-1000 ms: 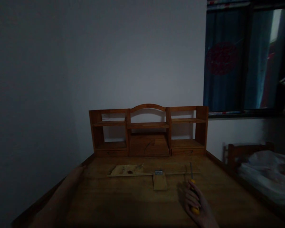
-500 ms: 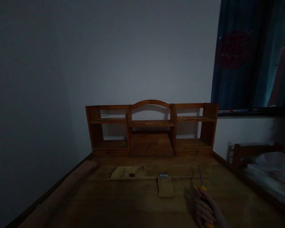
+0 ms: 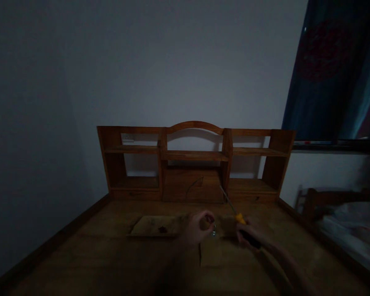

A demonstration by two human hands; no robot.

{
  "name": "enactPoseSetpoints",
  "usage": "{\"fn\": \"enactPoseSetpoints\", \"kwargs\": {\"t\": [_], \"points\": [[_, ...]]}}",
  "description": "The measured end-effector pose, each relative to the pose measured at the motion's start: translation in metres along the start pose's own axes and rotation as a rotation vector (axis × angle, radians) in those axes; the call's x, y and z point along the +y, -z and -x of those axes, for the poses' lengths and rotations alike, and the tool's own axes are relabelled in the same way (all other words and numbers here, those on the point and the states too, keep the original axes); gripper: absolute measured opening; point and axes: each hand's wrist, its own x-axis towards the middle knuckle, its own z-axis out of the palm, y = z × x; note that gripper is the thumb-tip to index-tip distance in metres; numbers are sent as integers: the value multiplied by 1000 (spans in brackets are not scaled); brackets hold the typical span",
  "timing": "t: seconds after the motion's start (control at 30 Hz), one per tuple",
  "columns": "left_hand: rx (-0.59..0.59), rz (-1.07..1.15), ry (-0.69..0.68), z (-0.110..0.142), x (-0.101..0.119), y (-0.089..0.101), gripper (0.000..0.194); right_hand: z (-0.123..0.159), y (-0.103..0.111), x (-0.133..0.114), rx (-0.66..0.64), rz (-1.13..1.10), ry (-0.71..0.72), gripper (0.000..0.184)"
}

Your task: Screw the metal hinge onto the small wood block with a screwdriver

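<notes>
The room is dim. My right hand (image 3: 249,236) is closed round a screwdriver (image 3: 234,209) with a yellow and black handle; its metal shaft points up and to the left. My left hand (image 3: 197,228) is curled over the middle of a long wooden board (image 3: 154,226) on the desk, fingers pinched at a small metal hinge (image 3: 213,233). What the fingers hold is too small to make out. A small wooden piece (image 3: 216,255) lies just in front of the board, under both hands.
A wooden desk (image 3: 111,263) carries a shelf unit (image 3: 194,164) with an arched top against the white wall. A dark curtained window (image 3: 336,74) is at the upper right. A bed with white bedding (image 3: 351,230) stands at the right.
My left hand came in from the desk's left edge to the hinge. My right hand lifted the screwdriver and swung it left, shaft now pointing up. The view moved closer to the desk.
</notes>
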Motion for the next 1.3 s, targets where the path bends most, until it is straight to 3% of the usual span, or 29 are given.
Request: {"fn": "enactPoseSetpoints", "kwargs": {"t": [0.13, 0.3, 0.47, 0.63, 0.77, 0.87, 1.0, 1.13, 1.3], "points": [[49, -117, 24, 10, -15, -10, 10, -9, -26, 22, -86, 21, -66, 31], [106, -214, 75, 19, -33, -7, 10, -13, -40, 41, 5, 57, -122, 34], [67, -217, 72, 20, -40, -10, 8, -12, -41, 39, 102, 22, -178, 26], [27, -227, 51, 21, -38, -15, 9, -3, -48, 26, -26, -116, -188, 34], [40, -153, 68, 21, -40, -17, 8, 2, -44, 19, -61, -326, -360, 18], [90, -93, 144, 20, -42, -16, 12, 3, -37, 19, -139, -500, -441, 23], [81, -62, 225, 21, -38, -11, 18, 0, -29, 26, -223, -593, -426, 19], [26, -162, 135, 22, -32, -9, 15, -3, -25, 29, -242, -617, -379, 23], [-2, -184, 124, 22, -31, -11, 15, -5, -26, 29, -271, -575, -410, 12]]}}
